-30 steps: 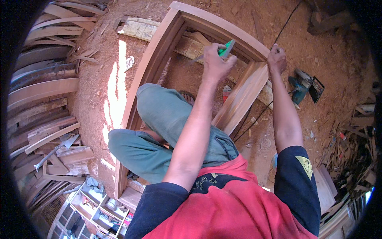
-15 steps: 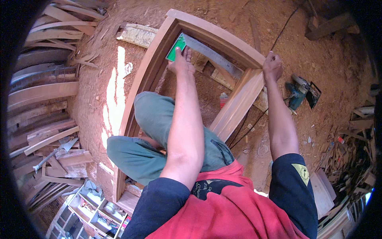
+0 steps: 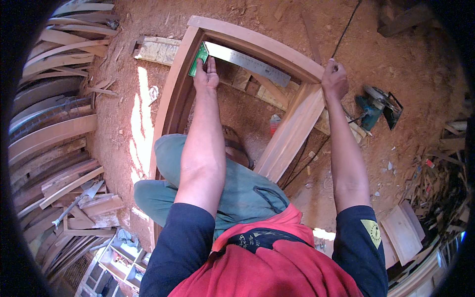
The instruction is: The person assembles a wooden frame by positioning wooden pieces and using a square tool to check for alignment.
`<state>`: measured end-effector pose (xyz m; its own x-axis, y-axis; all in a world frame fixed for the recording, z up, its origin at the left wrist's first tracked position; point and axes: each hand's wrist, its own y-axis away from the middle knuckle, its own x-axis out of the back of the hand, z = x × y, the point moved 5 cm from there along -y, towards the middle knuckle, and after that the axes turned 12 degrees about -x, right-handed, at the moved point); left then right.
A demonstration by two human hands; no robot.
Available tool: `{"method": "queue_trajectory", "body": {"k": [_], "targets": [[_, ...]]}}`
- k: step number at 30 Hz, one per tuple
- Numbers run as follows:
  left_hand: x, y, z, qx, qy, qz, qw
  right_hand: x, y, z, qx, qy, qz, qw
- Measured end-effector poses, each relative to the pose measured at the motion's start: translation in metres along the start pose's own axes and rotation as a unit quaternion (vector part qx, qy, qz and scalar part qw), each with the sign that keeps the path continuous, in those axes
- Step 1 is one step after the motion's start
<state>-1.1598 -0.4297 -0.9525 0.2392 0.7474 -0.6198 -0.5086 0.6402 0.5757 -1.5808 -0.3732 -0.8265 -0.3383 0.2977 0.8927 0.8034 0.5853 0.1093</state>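
Observation:
My left hand (image 3: pixel 206 76) holds a try square with a green handle (image 3: pixel 199 58), thumb against the handle and fingers stretched beside it. The handle lies along the inner face of the left side of a reddish-brown wooden frame (image 3: pixel 257 38). Its metal blade (image 3: pixel 247 62) runs to the right, just inside the far rail. My right hand (image 3: pixel 335 79) is closed at the frame's far right corner, where the rail meets a wide board (image 3: pixel 292 133). What its fingertips touch there is partly hidden. My bent legs are at the near left part of the frame.
A circular saw (image 3: pixel 378 109) lies on the dirt floor to the right, near a black cable (image 3: pixel 349 29). Stacked planks (image 3: pixel 54 128) line the left. A compartment tool box (image 3: pixel 121 260) sits at lower left. Scrap wood (image 3: pixel 430 198) is heaped at right. A worn timber (image 3: pixel 158 49) runs beneath the frame.
My left hand has shifted the try square left, and its handle now sits closer along the frame's left side. My right hand stays at the corner. The whole view has shifted slightly.

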Motion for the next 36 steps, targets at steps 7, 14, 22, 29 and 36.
{"method": "queue_trajectory", "body": {"k": [7, 14, 22, 29, 36], "targets": [[-0.007, -0.005, -0.006, 0.018, 0.026, -0.015, 0.999, 0.000, 0.004, -0.004, -0.009, 0.000, -0.010, 1.000], [-0.009, -0.011, -0.020, 0.004, 0.036, -0.007, 0.999, 0.000, 0.002, 0.000, -0.002, 0.006, -0.002, 1.000], [-0.007, -0.018, -0.021, -0.001, 0.033, 0.003, 0.999, 0.003, 0.005, -0.005, 0.001, 0.002, 0.000, 1.000], [-0.013, -0.013, -0.021, -0.008, 0.047, 0.006, 0.999, 0.002, 0.002, -0.004, 0.005, 0.003, -0.002, 1.000], [-0.012, -0.013, -0.022, -0.020, 0.030, 0.019, 0.999, 0.005, 0.005, -0.006, 0.011, 0.001, 0.012, 1.000]]}}
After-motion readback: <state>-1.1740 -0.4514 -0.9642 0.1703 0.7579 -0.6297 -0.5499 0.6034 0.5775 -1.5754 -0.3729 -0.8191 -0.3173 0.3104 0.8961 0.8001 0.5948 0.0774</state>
